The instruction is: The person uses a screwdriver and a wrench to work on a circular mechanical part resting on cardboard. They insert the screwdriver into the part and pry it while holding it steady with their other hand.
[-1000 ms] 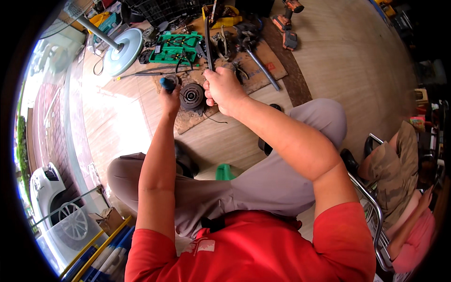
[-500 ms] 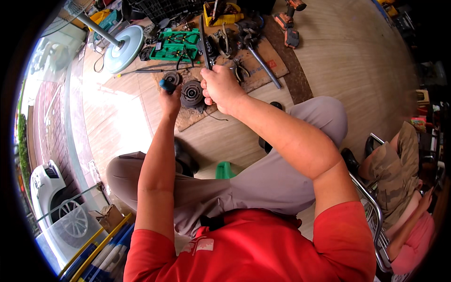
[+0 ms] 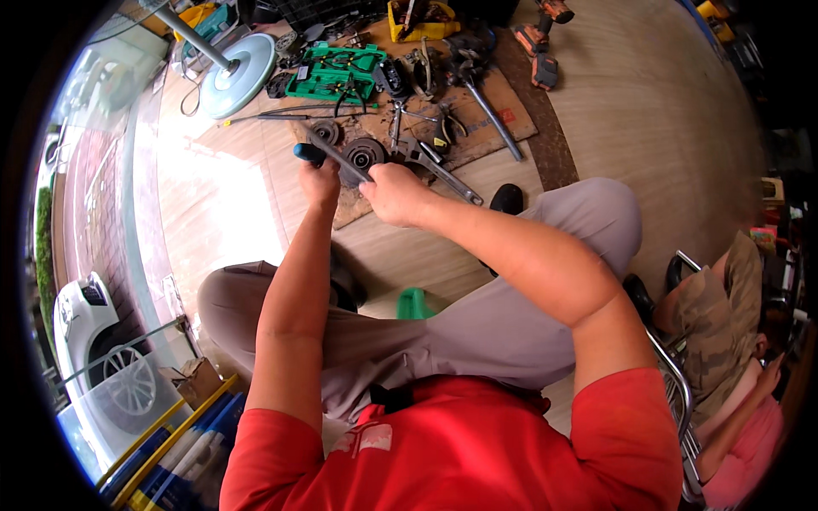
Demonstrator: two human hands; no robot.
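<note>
The right hand (image 3: pixel 399 198) was closed around the near end of a long grey metal bar (image 3: pixel 338 157). From that hand the bar's long axis ran slantwise, away and to the person's left, so its free end pointed beyond the left hand (image 3: pixel 320 182). That left hand was closed too, gripping a blue screwdriver-like handle (image 3: pixel 308 153); its tip could not be made out. The bar's free part passed near the handle, but whether they touched could not be told.

Toward the left edge of the cardboard sheet (image 3: pixel 503 89) lay a dark grooved pulley (image 3: pixel 366 153), just beyond the gap between the hands and partly behind the bar, with the right hand's fingers slightly nearer to it. A smaller round disc (image 3: pixel 325 129) lay farther off, nearer the left hand. To the right, an adjustable wrench (image 3: pixel 448 177) slanted across the cardboard's near edge, closer to the right hand.
</note>
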